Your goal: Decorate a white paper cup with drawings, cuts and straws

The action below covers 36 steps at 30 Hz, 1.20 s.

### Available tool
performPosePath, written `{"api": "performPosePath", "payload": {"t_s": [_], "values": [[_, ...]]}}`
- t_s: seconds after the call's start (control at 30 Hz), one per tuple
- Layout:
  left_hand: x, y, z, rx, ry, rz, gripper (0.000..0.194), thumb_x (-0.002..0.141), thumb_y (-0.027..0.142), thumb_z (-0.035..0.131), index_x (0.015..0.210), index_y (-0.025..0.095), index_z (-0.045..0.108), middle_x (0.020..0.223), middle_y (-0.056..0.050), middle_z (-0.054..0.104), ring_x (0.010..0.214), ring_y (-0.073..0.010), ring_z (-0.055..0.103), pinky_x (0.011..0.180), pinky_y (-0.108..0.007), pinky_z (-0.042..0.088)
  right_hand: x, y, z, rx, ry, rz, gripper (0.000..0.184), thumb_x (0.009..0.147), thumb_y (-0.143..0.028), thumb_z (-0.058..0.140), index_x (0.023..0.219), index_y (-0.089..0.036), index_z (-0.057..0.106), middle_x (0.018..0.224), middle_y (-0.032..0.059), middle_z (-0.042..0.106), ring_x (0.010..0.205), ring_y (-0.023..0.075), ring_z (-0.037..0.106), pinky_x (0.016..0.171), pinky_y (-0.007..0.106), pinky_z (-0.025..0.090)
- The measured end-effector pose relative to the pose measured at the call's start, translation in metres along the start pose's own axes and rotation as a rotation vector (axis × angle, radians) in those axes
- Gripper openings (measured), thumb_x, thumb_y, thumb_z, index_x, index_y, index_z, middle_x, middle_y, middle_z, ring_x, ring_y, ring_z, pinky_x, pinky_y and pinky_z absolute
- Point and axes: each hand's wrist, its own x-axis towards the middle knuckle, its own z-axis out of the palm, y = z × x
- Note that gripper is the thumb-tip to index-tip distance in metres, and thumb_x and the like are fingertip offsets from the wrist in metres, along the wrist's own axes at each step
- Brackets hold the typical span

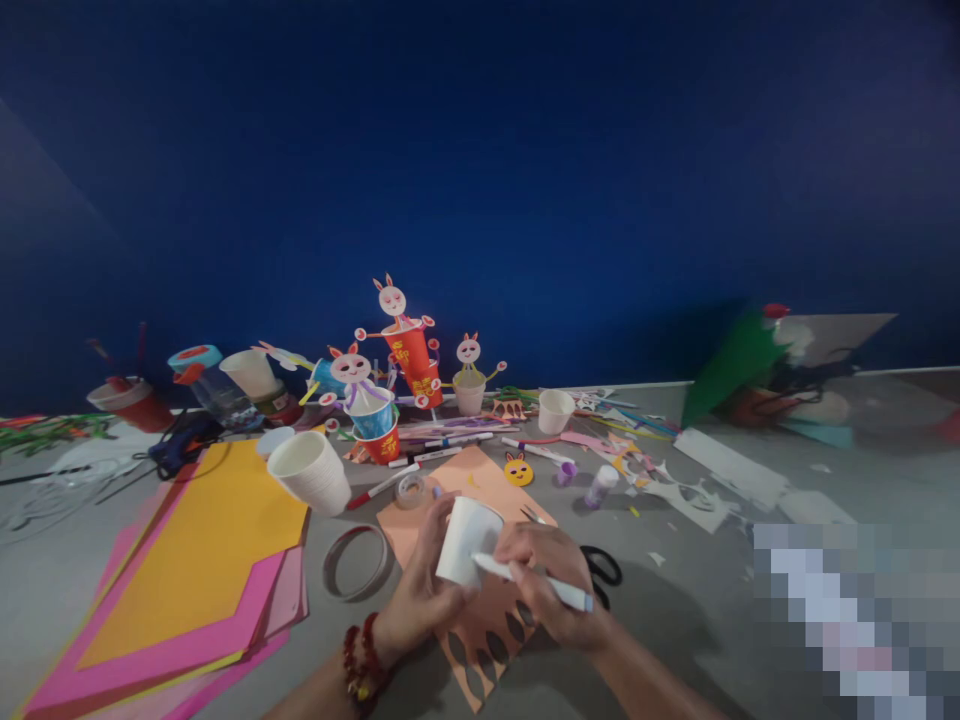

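My left hand (421, 577) is closed round a white paper cup (466, 545), which is tilted above a sheet of orange paper (469, 470). In my right hand (556, 580) is a white marker (568, 592) with a bluish end. The marker's tip meets the side of the cup, as far as I can see. Leaf-shaped cutouts show along the lower edge of the orange paper. Beside my right hand lie scissors (602, 563) with black handles, partly hidden. A small yellow rabbit face (517, 470) lies just beyond the hands.
Rabbit figures on paper cups (373, 412) stand at the back. Stacked white cups (310, 470), a tape roll (356, 562) and coloured paper (195, 540) lie to the left. A glue stick (601, 486) and paper scraps (686, 497) are on the right. A blue wall (480, 180) rises behind.
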Motion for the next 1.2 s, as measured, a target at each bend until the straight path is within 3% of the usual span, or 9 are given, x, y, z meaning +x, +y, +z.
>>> {"api": "performPosePath", "payload": {"t_s": [0.17,0.23,0.33,0.47,0.6,0.77,0.87,0.97,1.2], "values": [[-0.001,-0.003,-0.002,-0.008,-0.002,0.001,0.083,0.075,0.044,0.072,0.146,0.027,0.032,0.155,-0.013,0.033,0.143,-0.0379,0.029,0.112,-0.047,0.034,0.001,0.000,0.000,-0.041,0.090,0.071,0.018,0.089,-0.017,0.047,0.085,-0.021,0.064,0.070,0.0023,0.068,0.064,0.0176,0.064,0.060,0.028,0.046],[-0.001,-0.004,-0.002,0.002,-0.012,0.002,0.083,0.075,0.044,0.072,0.146,0.026,0.032,0.156,-0.014,0.032,0.144,-0.0384,0.028,0.113,-0.048,0.033,0.000,-0.001,0.000,0.018,0.036,0.043,0.018,0.089,-0.020,0.047,0.084,-0.022,0.064,0.069,0.0022,0.067,0.064,0.0178,0.064,0.060,0.029,0.046],[0.000,-0.001,-0.002,0.008,-0.021,0.028,0.085,0.075,0.045,0.072,0.146,0.024,0.032,0.153,-0.015,0.036,0.141,-0.0392,0.032,0.113,-0.049,0.033,-0.001,-0.004,0.001,0.078,-0.051,-0.005,0.018,0.089,-0.023,0.047,0.081,-0.021,0.064,0.068,0.0023,0.066,0.063,0.0181,0.063,0.060,0.029,0.047],[0.002,0.006,0.002,0.012,-0.022,0.056,0.082,0.076,0.047,0.072,0.145,0.024,0.035,0.143,-0.014,0.049,0.134,-0.0380,0.043,0.110,-0.048,0.037,0.000,-0.007,0.000,0.024,0.023,0.050,0.019,0.090,-0.020,0.047,0.083,-0.021,0.064,0.072,0.0029,0.068,0.065,0.0176,0.065,0.062,0.029,0.047],[0.003,0.010,0.004,0.014,-0.031,0.062,0.082,0.075,0.048,0.072,0.144,0.024,0.037,0.140,-0.015,0.051,0.130,-0.0376,0.047,0.107,-0.047,0.040,0.000,-0.009,0.000,0.042,-0.047,0.011,0.019,0.089,-0.022,0.047,0.081,-0.020,0.064,0.068,0.0026,0.066,0.063,0.0179,0.064,0.061,0.029,0.045],[0.003,0.009,0.004,0.012,-0.033,0.038,0.084,0.075,0.048,0.072,0.147,0.024,0.035,0.137,-0.015,0.053,0.127,-0.0370,0.051,0.106,-0.047,0.041,-0.001,-0.007,0.001,0.049,-0.032,0.051,0.021,0.090,-0.023,0.047,0.080,-0.020,0.064,0.067,0.0026,0.067,0.064,0.0178,0.064,0.062,0.029,0.046],[0.002,0.006,0.003,0.015,-0.038,0.042,0.084,0.074,0.048,0.074,0.146,0.025,0.036,0.143,-0.015,0.048,0.132,-0.0375,0.045,0.108,-0.047,0.040,-0.002,-0.007,0.001,0.056,-0.083,0.045,0.022,0.090,-0.025,0.047,0.080,-0.020,0.066,0.067,0.0028,0.066,0.062,0.0175,0.063,0.060,0.029,0.045],[0.002,0.005,0.003,0.030,-0.033,0.034,0.085,0.074,0.048,0.075,0.146,0.026,0.036,0.149,-0.015,0.041,0.138,-0.0381,0.039,0.110,-0.047,0.037,-0.001,-0.006,0.000,0.069,-0.040,0.092,0.021,0.090,-0.025,0.047,0.079,-0.020,0.065,0.066,0.0026,0.067,0.061,0.0174,0.062,0.059,0.029,0.045],[0.003,0.005,0.003,0.022,-0.041,0.056,0.085,0.074,0.047,0.075,0.146,0.024,0.036,0.140,-0.015,0.051,0.136,-0.0373,0.041,0.112,-0.047,0.034,0.002,-0.008,-0.005,0.069,-0.041,0.084,0.020,0.089,-0.024,0.048,0.077,-0.021,0.063,0.065,0.0015,0.065,0.061,0.0170,0.062,0.060,0.028,0.044]]}}
